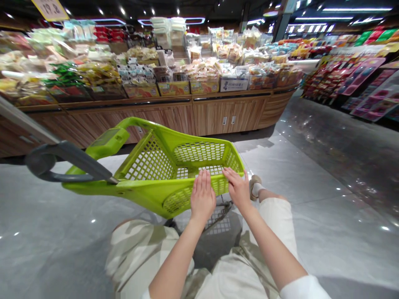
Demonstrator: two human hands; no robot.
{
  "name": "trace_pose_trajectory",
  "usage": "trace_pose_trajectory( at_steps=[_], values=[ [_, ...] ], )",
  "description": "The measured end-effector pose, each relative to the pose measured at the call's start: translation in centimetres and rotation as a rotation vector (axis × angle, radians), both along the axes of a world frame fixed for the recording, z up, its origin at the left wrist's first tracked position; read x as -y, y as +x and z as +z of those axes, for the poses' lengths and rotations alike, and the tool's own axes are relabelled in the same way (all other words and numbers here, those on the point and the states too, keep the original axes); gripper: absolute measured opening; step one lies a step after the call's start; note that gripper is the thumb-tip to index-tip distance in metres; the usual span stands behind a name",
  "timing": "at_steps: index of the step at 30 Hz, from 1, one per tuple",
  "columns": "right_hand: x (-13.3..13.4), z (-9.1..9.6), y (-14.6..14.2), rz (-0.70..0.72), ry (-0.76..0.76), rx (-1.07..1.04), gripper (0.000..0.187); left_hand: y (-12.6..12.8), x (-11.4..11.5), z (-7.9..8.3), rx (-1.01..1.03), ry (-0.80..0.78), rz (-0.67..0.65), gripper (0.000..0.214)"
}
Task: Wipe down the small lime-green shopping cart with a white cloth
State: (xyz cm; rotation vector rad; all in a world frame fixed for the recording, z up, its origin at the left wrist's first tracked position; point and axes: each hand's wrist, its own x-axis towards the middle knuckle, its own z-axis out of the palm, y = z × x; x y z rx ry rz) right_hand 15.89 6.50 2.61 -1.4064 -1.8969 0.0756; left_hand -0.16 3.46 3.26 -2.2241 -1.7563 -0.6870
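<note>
A lime-green plastic shopping cart (pixel 149 187) stands sideways in front of me, its mesh basket holding nothing I can see. My left hand (pixel 203 197) lies on the near rim, palm down, its straight fingers pointing over the edge into the basket. Just to its right, my right hand (pixel 239 189) rests on the same rim near the basket's right end, fingers stretched over the edge. Neither hand visibly wraps around the rim. The palms' undersides are hidden. The cart's grey and green handle (pixel 75 166) is at the left, away from both hands.
Behind the cart runs a wood-fronted display counter (pixel 230 114) piled with packaged foods. Another rack (pixel 330 79) of hanging packets stands at the right. Grey shiny floor (pixel 318 207) extends between them. My bent legs (pixel 143 253) are close below the cart.
</note>
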Motion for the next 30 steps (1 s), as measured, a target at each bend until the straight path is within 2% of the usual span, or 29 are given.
trace_pose_trajectory(
  at_steps=[3,5,7,11,13,14,17,21,23,26,30],
  values=[
    [-1.0,-1.2,3.6,-0.152,-0.019,-0.093,0.049,0.3,0.1,0.1,0.021,0.003,-0.004,0.061],
    [-1.2,-1.3,3.5,-0.246,-0.029,-0.118,0.047,0.6,0.0,0.0,0.026,0.009,-0.004,0.061],
    [-1.0,-0.8,1.3,-0.267,-0.021,-0.090,0.047,0.8,0.0,-0.2,0.026,0.013,0.003,0.061],
    [0.4,0.9,-5.4,-0.079,0.004,-0.015,0.050,0.7,-0.3,-0.9,-0.007,0.016,0.023,0.063],
    [0.9,1.4,-6.7,-0.003,0.008,-0.004,0.051,0.5,-0.4,-1.0,-0.029,0.015,0.026,0.063],
    [1.0,1.4,-6.5,0.024,0.011,0.005,0.053,0.4,-0.4,-0.9,-0.034,0.013,0.023,0.063],
    [0.5,0.6,-2.9,0.046,0.018,0.028,0.056,0.1,-0.2,-0.6,-0.020,0.003,0.001,0.062],
    [-0.9,-1.4,3.6,-0.130,-0.012,-0.070,0.051,0.1,0.0,-0.2,0.022,0.001,-0.010,0.065],
    [-1.4,-1.8,4.8,-0.230,-0.035,-0.122,0.048,0.3,0.0,-0.1,0.032,0.001,-0.013,0.066],
    [-1.1,-1.3,2.4,-0.292,-0.041,-0.074,0.049,0.7,-0.1,-0.3,0.038,0.003,-0.003,0.065],
    [0.4,0.5,-4.1,-0.110,-0.019,0.061,0.054,0.6,-0.2,-0.6,0.012,0.017,0.002,0.063]
  ],
)
